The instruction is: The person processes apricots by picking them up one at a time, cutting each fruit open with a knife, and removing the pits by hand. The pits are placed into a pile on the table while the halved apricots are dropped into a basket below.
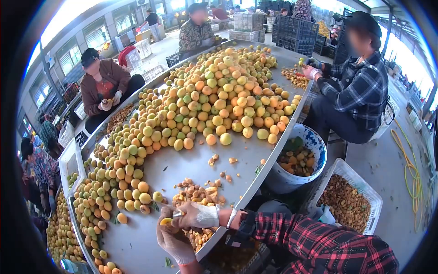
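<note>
In the head view, my gloved left hand (175,244) is closed around a cut yellow-orange apricot (166,221). My gloved right hand (196,215) grips a small knife (178,213) just above that fruit, its blade pointing left; the handle is hidden in the fingers. Both hands are close together over the near edge of the metal table (173,176). Beside and beneath them lies a heap of cut apricot pieces (198,192). Whole green and orange apricots (214,98) form a large pile farther up the table.
To the right stand a white bucket (292,176) with fruit pieces and a white crate (360,187) of brownish pieces. One person (356,86) sits across at the right, others (102,82) along the far side. A yellow hose (413,176) lies on the floor.
</note>
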{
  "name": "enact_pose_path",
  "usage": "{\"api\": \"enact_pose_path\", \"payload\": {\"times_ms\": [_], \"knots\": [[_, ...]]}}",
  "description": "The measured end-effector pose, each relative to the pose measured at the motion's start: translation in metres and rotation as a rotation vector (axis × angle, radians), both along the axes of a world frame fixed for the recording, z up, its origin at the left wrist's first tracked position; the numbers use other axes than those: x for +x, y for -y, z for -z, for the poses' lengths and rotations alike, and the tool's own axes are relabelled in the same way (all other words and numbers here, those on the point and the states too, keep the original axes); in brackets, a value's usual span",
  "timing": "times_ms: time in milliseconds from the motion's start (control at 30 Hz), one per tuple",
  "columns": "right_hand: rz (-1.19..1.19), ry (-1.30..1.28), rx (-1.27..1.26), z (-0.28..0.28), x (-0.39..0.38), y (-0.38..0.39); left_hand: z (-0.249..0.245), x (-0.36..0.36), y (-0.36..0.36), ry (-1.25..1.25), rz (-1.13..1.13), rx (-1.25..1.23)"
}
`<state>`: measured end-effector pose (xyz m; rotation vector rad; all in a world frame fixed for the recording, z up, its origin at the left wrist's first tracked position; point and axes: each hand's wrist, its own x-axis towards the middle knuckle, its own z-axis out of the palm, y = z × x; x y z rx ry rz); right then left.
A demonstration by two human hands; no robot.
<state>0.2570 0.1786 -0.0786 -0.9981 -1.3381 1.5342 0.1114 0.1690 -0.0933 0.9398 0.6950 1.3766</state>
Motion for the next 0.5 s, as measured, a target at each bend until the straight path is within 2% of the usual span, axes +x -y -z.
{"api": "enact_pose_path", "payload": {"times_ms": [67, 100, 133, 167, 200, 233, 267, 333, 400, 433, 467, 500], "knots": [[0.161, -0.053, -0.129, 0.006, 0.003, -0.002, -0.002, 0.003, 0.002, 0.013, -0.039, -0.051], [0.197, -0.181, -0.168, 0.005, 0.007, -0.003, -0.001, 0.003, 0.002, -0.01, -0.069, -0.097], [0.195, -0.181, -0.17, 0.004, 0.01, -0.004, -0.001, 0.003, 0.002, -0.033, -0.1, -0.144], [0.294, -0.359, -0.118, -0.005, 0.015, -0.004, -0.003, 0.005, 0.003, -0.034, -0.103, -0.145], [0.392, -0.537, -0.067, -0.011, 0.019, -0.004, -0.006, 0.007, 0.005, -0.069, -0.033, -0.158], [0.385, -0.561, 0.011, -0.008, 0.024, -0.006, -0.009, 0.009, 0.008, -0.106, 0.037, -0.173], [0.385, -0.706, -0.112, -0.013, 0.027, -0.006, -0.009, 0.01, 0.011, -0.14, 0.108, -0.188], [0.49, -0.776, -0.111, -0.014, 0.023, -0.009, 0.007, 0.014, 0.012, -0.17, 0.118, -0.252], [0.493, -0.781, -0.11, -0.015, 0.023, -0.008, 0.01, 0.023, 0.017, -0.129, 0.137, -0.305], [0.498, -0.788, -0.11, -0.016, 0.023, -0.007, 0.015, 0.022, 0.019, -0.277, 0.155, -0.149], [0.495, -0.789, -0.116, -0.012, 0.024, -0.008, 0.016, 0.024, 0.018, -0.278, 0.151, -0.153], [0.567, -0.567, 0.029, -0.003, 0.027, -0.01, 0.017, 0.027, 0.016, -0.632, 0.041, 0.241]]}}
